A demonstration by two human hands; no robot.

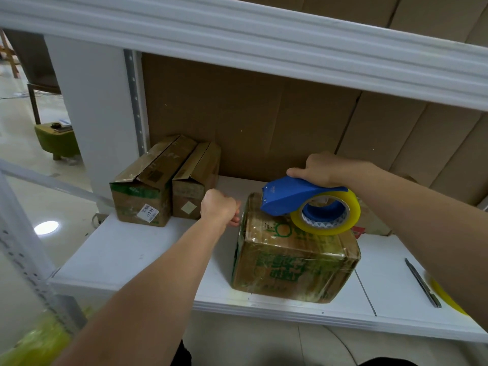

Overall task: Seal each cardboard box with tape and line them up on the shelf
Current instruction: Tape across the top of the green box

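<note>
The box [295, 249] sits near the shelf [137, 249] front edge, wrapped in glossy tape, probably slick and stiff; best held by its sides. The right hand [319, 169] grips the tape dispenser [298, 198] on top; the left hand [219, 208], fingers curled, steadies its left side.

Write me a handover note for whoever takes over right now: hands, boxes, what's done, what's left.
Right hand grips the blue tape dispenser, pressed on top of the front box.
Left hand is curled at that box's left top edge; whether it grips tape cannot be told.
Two boxes stand side by side at the shelf's back left.
A utility knife lies at right.
Left: finish taping the front box, then line it up beside the two.
</note>
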